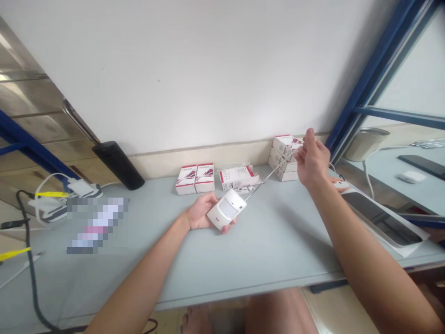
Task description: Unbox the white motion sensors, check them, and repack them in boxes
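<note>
My left hand (203,211) is wrapped round a white motion sensor (227,209) with a curved window and a small red mark, holding it tilted above the desk. From the sensor's upper right corner a thin metal rod, which looks like a telescopic antenna (266,180), slants up to my right hand (314,157). The fingers of that hand are closed round the rod's far end, thumb up; the tip is hidden inside them. Just behind the sensor lies an opened red and white box (237,176) with clear plastic on it.
Two strapped boxes (195,178) stand by the wall, with a stack of similar boxes (283,157) behind my right hand. To the left are a black cylinder (118,164), a power strip (55,211) with cables and a blurred-out flat item (99,225). A dark phone-like slab (382,218) lies right.
</note>
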{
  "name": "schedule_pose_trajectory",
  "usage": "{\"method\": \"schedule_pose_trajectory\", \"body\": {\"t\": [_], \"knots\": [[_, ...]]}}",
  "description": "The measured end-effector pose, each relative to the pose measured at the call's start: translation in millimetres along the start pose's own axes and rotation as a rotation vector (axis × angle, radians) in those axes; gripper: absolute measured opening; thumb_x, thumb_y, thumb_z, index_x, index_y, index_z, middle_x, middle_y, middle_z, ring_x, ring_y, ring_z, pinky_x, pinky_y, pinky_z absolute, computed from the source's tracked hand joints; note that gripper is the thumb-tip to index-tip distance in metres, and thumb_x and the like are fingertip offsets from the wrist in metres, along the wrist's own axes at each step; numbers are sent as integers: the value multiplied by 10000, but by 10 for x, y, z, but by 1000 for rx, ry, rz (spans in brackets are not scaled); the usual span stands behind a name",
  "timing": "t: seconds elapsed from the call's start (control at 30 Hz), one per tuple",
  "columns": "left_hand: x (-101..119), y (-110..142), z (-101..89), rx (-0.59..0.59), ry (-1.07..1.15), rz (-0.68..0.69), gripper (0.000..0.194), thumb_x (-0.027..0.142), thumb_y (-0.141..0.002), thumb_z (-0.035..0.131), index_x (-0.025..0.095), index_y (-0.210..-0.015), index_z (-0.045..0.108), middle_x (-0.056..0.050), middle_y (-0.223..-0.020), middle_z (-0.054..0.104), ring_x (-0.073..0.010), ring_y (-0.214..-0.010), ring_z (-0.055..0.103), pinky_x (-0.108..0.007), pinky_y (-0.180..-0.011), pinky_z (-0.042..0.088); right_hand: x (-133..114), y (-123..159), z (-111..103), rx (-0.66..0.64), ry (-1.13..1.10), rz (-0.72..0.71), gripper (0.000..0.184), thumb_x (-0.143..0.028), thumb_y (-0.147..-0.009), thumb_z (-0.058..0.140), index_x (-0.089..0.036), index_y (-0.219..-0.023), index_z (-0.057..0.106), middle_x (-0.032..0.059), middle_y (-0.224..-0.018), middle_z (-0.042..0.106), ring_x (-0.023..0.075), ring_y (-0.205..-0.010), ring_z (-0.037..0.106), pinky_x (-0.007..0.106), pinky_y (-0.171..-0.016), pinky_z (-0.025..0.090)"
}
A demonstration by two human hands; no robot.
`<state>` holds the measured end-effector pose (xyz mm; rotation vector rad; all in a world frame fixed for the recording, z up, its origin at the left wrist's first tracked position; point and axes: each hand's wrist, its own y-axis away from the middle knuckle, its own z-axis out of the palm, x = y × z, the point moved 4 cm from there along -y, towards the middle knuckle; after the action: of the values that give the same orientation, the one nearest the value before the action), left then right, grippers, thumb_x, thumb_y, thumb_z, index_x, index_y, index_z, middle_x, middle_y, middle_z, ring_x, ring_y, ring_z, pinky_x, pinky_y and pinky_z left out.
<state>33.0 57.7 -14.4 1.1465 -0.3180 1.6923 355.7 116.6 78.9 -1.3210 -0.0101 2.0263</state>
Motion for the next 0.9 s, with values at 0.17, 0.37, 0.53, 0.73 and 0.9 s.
{"method": "schedule_pose_trajectory", "body": {"t": [0.17, 0.37, 0.53, 0.73, 0.9], "knots": [[-4, 17, 13, 13, 15, -17, 509, 422, -791, 462, 98, -1114, 684, -182, -909, 734, -304, -700, 670, -419, -699, 473, 48, 39, 17, -28, -12, 17, 535, -666, -793, 827, -235, -702, 525, -116, -555, 245, 80, -483, 177, 249, -417, 207], [-57, 107, 4, 30, 4, 17, 519, 429, -803, 442, 90, -1123, 670, -178, -907, 732, -313, -699, 680, -420, -703, 466, 61, 100, 71, -76, -57, 51, 441, -590, -856, 815, -207, -796, 605, -108, -575, 298, 71, -489, 208, 246, -440, 183], [-92, 122, -4, 27, -20, 94, 512, 434, -825, 417, 108, -1161, 625, -179, -909, 743, -315, -674, 689, -415, -688, 459, 36, 153, 103, -63, -61, -5, 319, -465, -932, 780, -203, -863, 611, -101, -563, 344, 70, -486, 249, 257, -464, 186], [-109, 139, -4, -2, -22, 110, 537, 436, -835, 404, 118, -1221, 600, -177, -916, 749, -309, -659, 678, -413, -688, 452, 41, 196, 129, -58, 1, -33, 250, -425, -941, 763, -217, -917, 628, -100, -586, 357, 71, -484, 264, 261, -467, 170], [-124, 143, 13, 7, -21, 124, 539, 431, -839, 414, 110, -1228, 606, -181, -913, 752, -312, -656, 686, -410, -680, 456, 47, 208, 147, -61, -2, -35, 316, -488, -891, 805, -229, -928, 628, -105, -583, 334, 69, -493, 242, 258, -476, 155]]}}
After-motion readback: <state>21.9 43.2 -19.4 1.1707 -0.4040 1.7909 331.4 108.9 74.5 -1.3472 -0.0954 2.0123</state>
